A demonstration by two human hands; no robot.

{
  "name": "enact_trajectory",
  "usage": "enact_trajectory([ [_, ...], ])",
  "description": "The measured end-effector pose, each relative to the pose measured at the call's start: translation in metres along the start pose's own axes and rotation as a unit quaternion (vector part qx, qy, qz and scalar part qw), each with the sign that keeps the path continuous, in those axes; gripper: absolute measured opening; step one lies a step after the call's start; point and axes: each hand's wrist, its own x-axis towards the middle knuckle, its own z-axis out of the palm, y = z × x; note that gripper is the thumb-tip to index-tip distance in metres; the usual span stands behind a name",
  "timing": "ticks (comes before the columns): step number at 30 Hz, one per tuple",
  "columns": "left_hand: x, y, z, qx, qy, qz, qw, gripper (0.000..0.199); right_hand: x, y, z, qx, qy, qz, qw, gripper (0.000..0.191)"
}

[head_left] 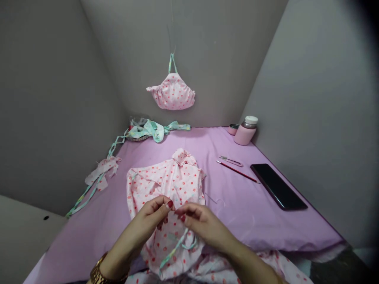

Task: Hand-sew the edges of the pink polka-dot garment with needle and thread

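Observation:
My left hand (154, 213) is closed in a pinch, thumb against forefinger, just above pink fabric with red dots (183, 183). Close beside it, fingertips almost meeting, my right hand (199, 221) has its fingers drawn together too. Whatever lies between the fingertips is too small to make out. A narrow green cord (174, 250) loops over the fabric beneath my right hand. To the right, a fine pale thread (220, 202) curls on the purple cloth (233, 219).
A phone (278, 187), a red pencil (237, 171) and thread snips (231, 161) lie at right. Behind them stand a pink jar (245, 132) and a small tin (233, 129). Green fabric strips (154, 130) and dotted scraps (102, 171) lie left. A dotted pouch-like piece (173, 94) hangs on the back wall.

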Motion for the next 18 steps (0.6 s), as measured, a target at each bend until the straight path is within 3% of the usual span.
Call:
enact_trajectory([
  [3,0.002,0.001,-0.001,0.006,0.002,0.012,1.000,0.026,0.004,0.005,0.016,0.084,-0.047,0.055,0.994,0.014],
  [10,0.003,-0.001,-0.021,-0.010,0.113,0.004,0.994,0.023,0.006,0.002,-0.013,0.077,0.095,0.054,0.991,0.014],
  [16,0.007,-0.009,-0.019,0.031,0.140,0.011,0.990,0.024,0.009,0.002,-0.020,0.142,0.105,0.090,0.980,0.022],
  [18,0.006,-0.017,-0.009,0.061,0.098,0.015,0.993,0.026,0.012,0.000,-0.021,0.162,0.113,0.095,0.976,0.022],
])
